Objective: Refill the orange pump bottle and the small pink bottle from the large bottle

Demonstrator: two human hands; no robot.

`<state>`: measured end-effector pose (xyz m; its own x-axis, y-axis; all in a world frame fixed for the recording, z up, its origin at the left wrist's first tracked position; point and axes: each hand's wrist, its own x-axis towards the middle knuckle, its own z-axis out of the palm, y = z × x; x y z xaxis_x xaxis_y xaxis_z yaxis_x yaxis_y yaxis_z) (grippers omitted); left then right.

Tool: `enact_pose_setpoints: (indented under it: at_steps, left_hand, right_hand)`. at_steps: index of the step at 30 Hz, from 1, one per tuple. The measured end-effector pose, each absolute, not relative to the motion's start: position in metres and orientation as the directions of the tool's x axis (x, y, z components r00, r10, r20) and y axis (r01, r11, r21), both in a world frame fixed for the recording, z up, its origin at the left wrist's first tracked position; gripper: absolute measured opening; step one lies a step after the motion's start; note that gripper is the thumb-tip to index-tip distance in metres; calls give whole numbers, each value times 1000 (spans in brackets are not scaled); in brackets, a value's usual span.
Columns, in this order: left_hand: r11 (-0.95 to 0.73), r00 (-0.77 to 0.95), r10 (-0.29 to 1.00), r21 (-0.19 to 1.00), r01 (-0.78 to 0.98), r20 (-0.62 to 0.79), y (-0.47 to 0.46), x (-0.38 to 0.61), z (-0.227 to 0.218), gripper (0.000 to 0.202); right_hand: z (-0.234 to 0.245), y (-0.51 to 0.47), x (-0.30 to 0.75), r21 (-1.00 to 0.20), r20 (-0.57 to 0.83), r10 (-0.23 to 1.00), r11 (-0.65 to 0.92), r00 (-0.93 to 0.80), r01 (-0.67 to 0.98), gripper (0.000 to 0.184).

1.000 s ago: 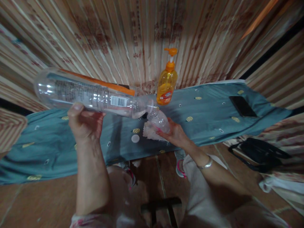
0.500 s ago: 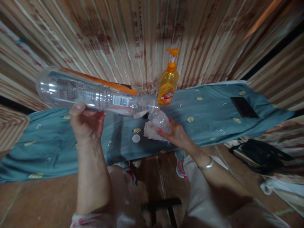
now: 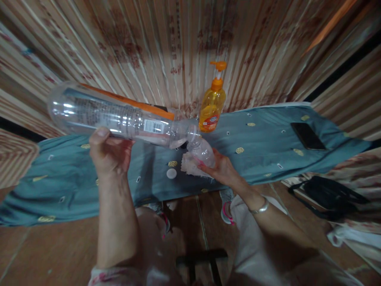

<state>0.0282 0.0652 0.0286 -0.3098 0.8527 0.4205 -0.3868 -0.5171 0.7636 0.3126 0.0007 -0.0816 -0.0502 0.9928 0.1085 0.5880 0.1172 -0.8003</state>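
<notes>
A large clear plastic bottle with an orange-edged label and a barcode lies nearly level in the air, its neck sloping slightly down to the right. My left hand is closed around its underside. My right hand grips a small clear bottle, tilted so its mouth meets the neck of the large one. Whether liquid passes between them I cannot make out. Below the small bottle a pale cloth lies on the table, and a round white cap sits left of it.
An orange pump bottle stands behind the small bottle. Toward the right end of the teal-covered table lies a black phone. A striped curtain hangs behind. A black bag is at the right, below table height.
Both hands keep their holds, with the two bottle mouths still together. The whole view has shifted very slightly; nothing was picked up or let go.
</notes>
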Motion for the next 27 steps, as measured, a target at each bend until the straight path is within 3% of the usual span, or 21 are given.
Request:
enact_pose_setpoints:
  at_steps: [4, 10, 16, 27]
  left_hand:
    - [-511, -304, 857, 764, -393, 417, 65, 29, 30, 49]
    - [-527, -339, 845, 753, -394, 414, 65, 30, 30, 30]
    - [-512, -358, 849, 772, -376, 389, 61, 34, 34, 28]
    - [-516, -367, 848, 750, -413, 381, 59, 39, 41, 50]
  right_hand:
    - [-84, 1, 313, -791, 120, 991, 130, -56, 598, 61]
    - [-82, 1, 313, -793, 119, 991, 131, -59, 595, 58]
    - [-81, 0, 313, -787, 123, 990, 140, -70, 601, 58]
    - [-82, 0, 313, -783, 120, 991, 134, -63, 608, 63]
